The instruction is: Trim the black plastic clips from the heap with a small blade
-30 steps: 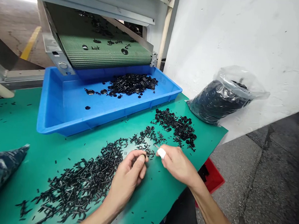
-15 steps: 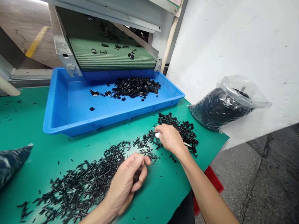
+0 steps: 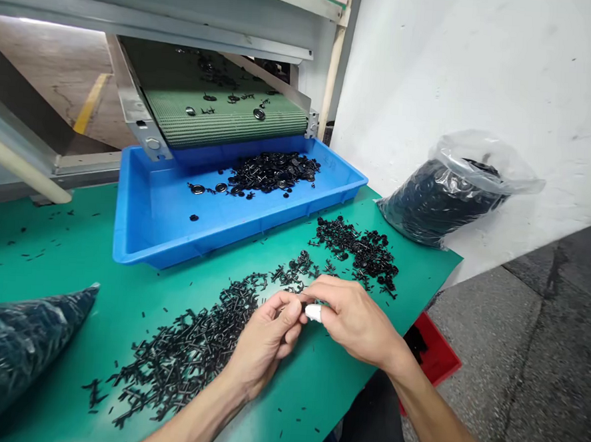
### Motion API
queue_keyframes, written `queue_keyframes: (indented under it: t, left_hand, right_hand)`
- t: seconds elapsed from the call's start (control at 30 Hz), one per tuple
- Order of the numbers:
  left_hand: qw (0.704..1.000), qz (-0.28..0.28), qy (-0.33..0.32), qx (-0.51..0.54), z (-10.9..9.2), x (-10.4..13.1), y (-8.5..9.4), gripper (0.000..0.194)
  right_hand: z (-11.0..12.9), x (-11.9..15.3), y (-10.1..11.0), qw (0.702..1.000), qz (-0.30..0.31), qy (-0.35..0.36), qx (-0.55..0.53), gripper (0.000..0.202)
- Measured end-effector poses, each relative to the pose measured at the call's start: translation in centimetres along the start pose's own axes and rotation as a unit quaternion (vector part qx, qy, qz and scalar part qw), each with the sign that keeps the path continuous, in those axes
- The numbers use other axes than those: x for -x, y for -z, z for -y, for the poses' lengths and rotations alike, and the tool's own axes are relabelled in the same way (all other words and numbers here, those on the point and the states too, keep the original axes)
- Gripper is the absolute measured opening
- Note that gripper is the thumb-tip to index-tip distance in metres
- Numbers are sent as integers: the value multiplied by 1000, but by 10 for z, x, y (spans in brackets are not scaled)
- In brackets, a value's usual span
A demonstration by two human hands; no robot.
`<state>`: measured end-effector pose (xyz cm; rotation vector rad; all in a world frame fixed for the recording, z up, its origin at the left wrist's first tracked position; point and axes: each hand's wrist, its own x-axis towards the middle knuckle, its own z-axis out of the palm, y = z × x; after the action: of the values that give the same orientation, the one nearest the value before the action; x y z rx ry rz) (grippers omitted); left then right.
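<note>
My left hand [image 3: 271,336] and my right hand [image 3: 352,314] meet above the green table [image 3: 336,377]. Between their fingertips is a small black part [image 3: 303,307], mostly hidden; my left thumb and fingers pinch it. White tape wraps my right thumb, and a thin tool shows faintly at my right fingertips. Beside my left hand spreads a pile of black branched pieces [image 3: 192,348]. Beyond my right hand lies a heap of small round black parts [image 3: 364,248].
A blue tray [image 3: 188,248] with black parts stands under the green conveyor belt [image 3: 221,120]. One filled plastic bag [image 3: 439,200] leans on the white wall, another bag [image 3: 17,351] lies at left. A red bin [image 3: 432,353] sits below the table's right edge.
My right hand has moved from the round-part heap back toward me and now meets my left hand. A small black part shows between them. The view has shifted slightly.
</note>
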<state>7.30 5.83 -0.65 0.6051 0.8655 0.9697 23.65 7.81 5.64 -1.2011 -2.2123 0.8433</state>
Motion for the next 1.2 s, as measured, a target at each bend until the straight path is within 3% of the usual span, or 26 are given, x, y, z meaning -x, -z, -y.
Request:
queue_keyframes:
  t: [0.13, 0.23, 0.43, 0.63, 0.73, 1.07, 1.2]
  left_hand:
    - [1000, 13, 3, -8, -1, 2, 1, 31]
    - [999, 23, 12, -24, -3, 2, 0, 35]
    - [1000, -20, 7, -22, -1, 3, -3, 45]
    - [998, -37, -5, -41, 3, 4, -4, 35]
    - [998, -33, -8, -43, 3, 4, -4, 34]
    - [996, -51, -24, -64, 5, 7, -6, 35]
    - [993, -70, -34, -85, 5, 7, -6, 32]
  right_hand:
    - [-2, 4, -8, 997, -55, -38, -23, 41]
    - [-2, 8, -10, 997, -62, -50, -5, 45]
    - [-2, 28, -11, 992, -51, -49, 106, 50]
    - [-1, 46, -33, 970, -65, -96, 212, 38]
    - [2, 45, -42, 962, -79, -102, 240, 27]
    - [9, 37, -61, 945, -130, -100, 282, 19]
    - [12, 34, -55, 957, -121, -125, 232, 25]
